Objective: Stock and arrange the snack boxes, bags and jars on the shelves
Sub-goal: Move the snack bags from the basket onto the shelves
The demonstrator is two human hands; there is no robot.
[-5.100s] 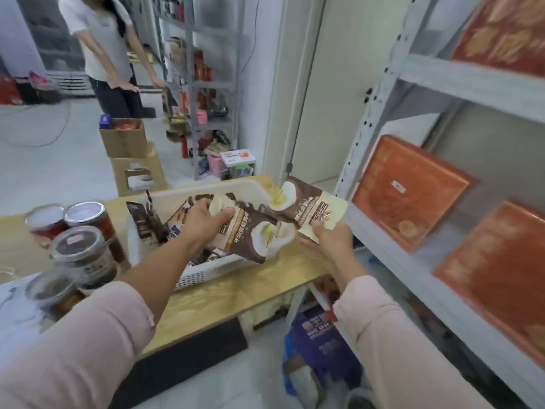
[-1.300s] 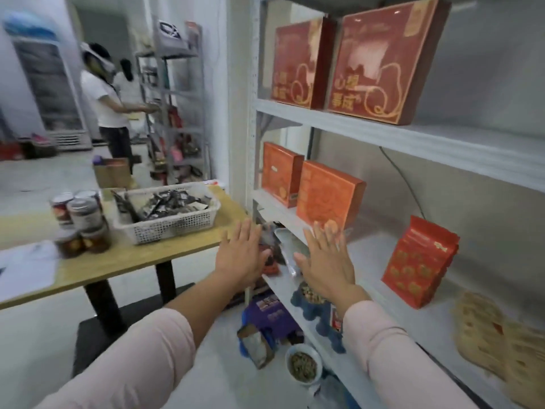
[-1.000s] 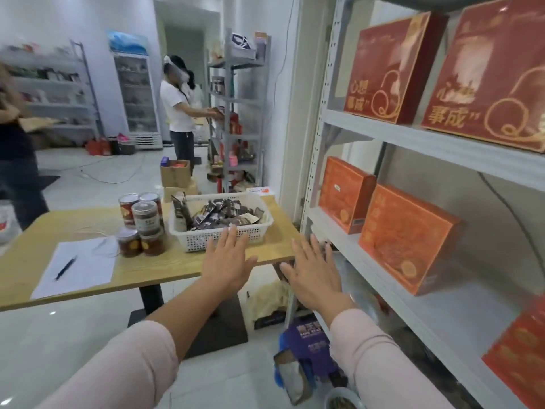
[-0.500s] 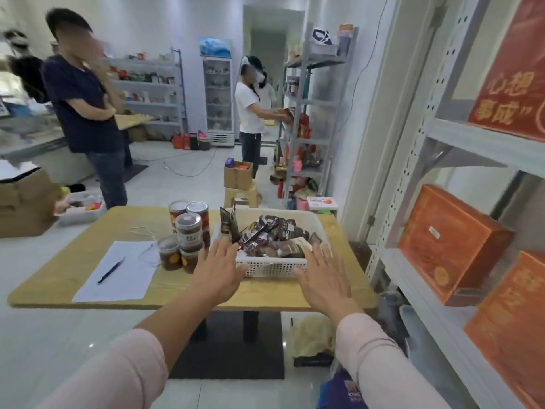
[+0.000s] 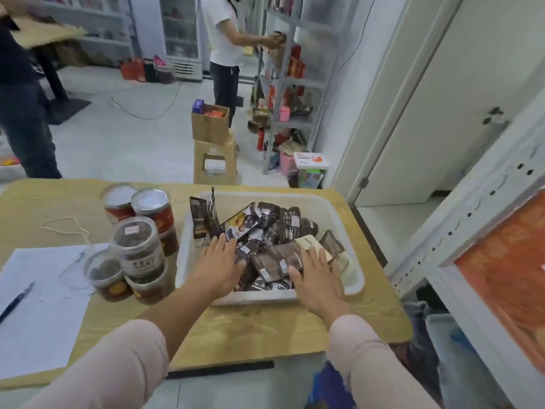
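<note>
A white plastic basket (image 5: 333, 214) full of dark brown snack bags (image 5: 280, 231) stands on the wooden table (image 5: 265, 329). My left hand (image 5: 216, 268) lies flat over the bags at the basket's near left, fingers straight. Over the near right part of the basket my right hand (image 5: 317, 280) is spread, fingers straight, touching the bags. Neither hand holds anything. Several clear jars with dark contents and red labels (image 5: 138, 240) are stacked left of the basket. An orange box (image 5: 507, 278) sits on the grey shelf unit (image 5: 472, 219) at the right.
A sheet of paper (image 5: 38, 305) with a pen (image 5: 14, 301) lies on the table's left. Beyond the table stand a stool with a cardboard box (image 5: 209, 122), a second shelf unit (image 5: 292, 84), a person in a white shirt (image 5: 225, 45) and another person (image 5: 20, 113) at left.
I turned from the shelf to the table. Both hands moved forward and down from in front of the basket onto the bags inside it.
</note>
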